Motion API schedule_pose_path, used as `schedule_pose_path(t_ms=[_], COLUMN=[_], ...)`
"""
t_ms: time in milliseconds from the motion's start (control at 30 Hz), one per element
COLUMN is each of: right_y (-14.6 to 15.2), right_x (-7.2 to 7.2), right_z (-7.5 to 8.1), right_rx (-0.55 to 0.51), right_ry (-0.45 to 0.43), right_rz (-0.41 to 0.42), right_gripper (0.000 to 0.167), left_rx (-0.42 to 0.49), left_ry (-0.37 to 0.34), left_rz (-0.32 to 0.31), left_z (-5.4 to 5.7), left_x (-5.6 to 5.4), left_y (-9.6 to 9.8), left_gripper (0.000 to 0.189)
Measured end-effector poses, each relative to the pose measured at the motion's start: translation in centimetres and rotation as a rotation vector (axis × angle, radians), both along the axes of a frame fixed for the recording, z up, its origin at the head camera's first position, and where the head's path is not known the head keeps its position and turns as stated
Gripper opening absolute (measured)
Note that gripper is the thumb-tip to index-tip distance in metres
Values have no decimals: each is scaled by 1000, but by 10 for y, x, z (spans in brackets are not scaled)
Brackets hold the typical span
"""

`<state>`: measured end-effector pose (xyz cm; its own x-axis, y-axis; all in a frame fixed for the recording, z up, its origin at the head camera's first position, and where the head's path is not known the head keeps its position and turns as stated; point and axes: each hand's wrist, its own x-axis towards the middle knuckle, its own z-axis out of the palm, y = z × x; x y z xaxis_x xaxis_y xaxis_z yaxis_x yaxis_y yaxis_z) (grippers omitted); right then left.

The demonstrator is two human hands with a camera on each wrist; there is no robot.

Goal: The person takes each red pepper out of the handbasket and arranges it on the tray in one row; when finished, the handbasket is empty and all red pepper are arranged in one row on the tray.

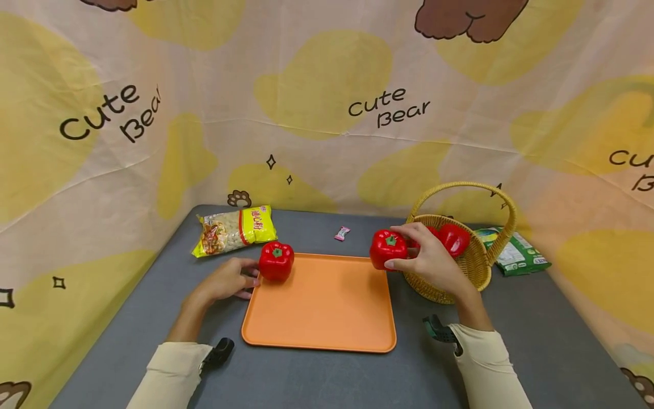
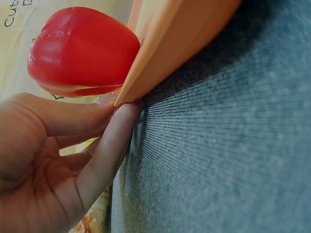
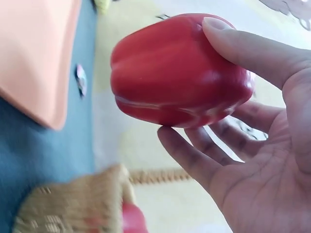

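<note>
Step in hand: a red pepper (image 1: 388,249) is, I judge, being carried between basket and tray.
Right hand (image 1: 428,257): half open, thumb and fingertips pinching that pepper from opposite sides, palm clear of it; it is raised by the tray's far right corner, just left of the basket.
Left hand (image 1: 230,279): thumb and finger nipping the tray's left edge, other fingers loosely bent.
Next move: probably calls for keeping the tray steady and a gentle grip that lets the pepper clear the raised rim.
Peppers: glossy, smooth, blocky and lobed, with green stems; the second pepper (image 1: 276,262) stands upright at the tray's far left corner.
Tray (image 1: 317,318): flat orange rectangle, matt-looking, rounded corners, low lip.
Basket (image 1: 431,291): yellow-tan weave with an arched handle, more red peppers (image 1: 454,240) inside.
Table (image 1: 317,378): dark grey, with a fine ribbed texture in the left wrist view.
</note>
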<state>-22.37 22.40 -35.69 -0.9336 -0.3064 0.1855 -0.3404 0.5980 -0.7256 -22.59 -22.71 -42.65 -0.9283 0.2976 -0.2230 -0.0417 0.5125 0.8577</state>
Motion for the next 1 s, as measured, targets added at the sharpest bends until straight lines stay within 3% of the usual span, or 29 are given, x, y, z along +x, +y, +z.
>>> schedule_pose_path(t_ms=[300, 600, 1000], right_y=[-44, -87, -131], right_x=[-14, -26, -30], right_z=[-9, -20, -33], right_rx=[-47, 13, 47], right_ry=[-25, -30, -65], right_rz=[71, 128, 160], right_gripper=[76, 76, 70], left_rx=[-6, 4, 7], left_ry=[6, 7, 9], left_rz=[-11, -16, -31], left_z=[4, 4, 4], left_x=[1, 2, 0], left_y=[-1, -1, -1], left_gripper=[53, 52, 51])
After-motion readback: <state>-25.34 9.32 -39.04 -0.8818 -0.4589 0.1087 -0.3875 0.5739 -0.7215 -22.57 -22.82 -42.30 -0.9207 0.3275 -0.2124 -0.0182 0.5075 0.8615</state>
